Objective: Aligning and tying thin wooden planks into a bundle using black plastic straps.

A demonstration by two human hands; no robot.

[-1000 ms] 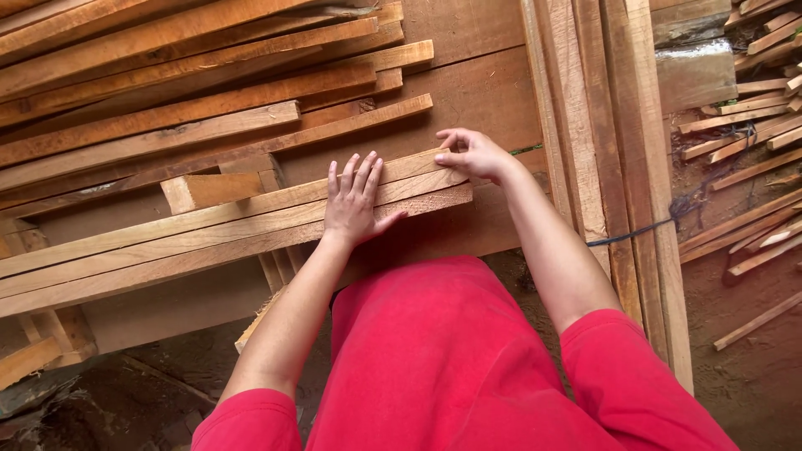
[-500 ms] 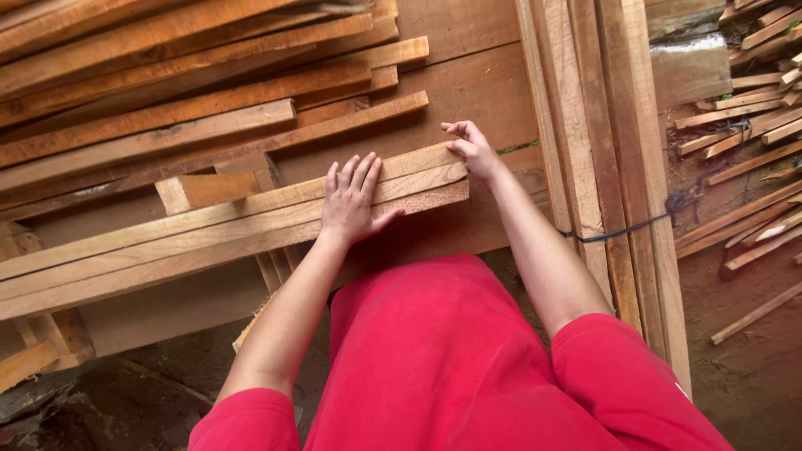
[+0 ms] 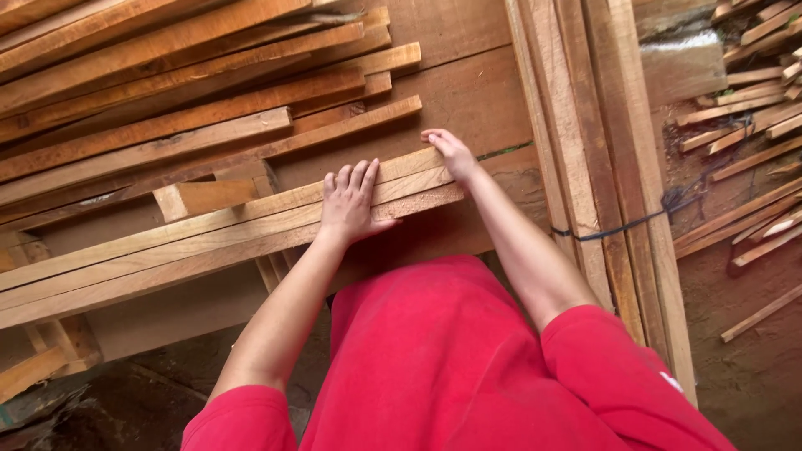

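Note:
Three long pale wooden slats (image 3: 167, 246) lie side by side across a wooden bench (image 3: 468, 92), running from lower left to upper right. My left hand (image 3: 349, 203) rests flat on top of them, fingers spread, near their right ends. My right hand (image 3: 449, 153) touches the end of the farthest slat, fingers loosely curled against it, gripping nothing that I can see. A short wooden block (image 3: 205, 196) sits just beyond the slats to the left of my left hand.
A heap of reddish wooden slats (image 3: 167, 75) fills the upper left. A bundle of long planks (image 3: 585, 142), tied with dark cord, runs up the right of the bench. Loose offcuts (image 3: 752, 108) lie on the dirt floor at far right. My red clothing fills the bottom.
My right hand has dropped from hovering beside the slat ends to touching the end of the farthest slat. My left hand has stayed flat on the slats.

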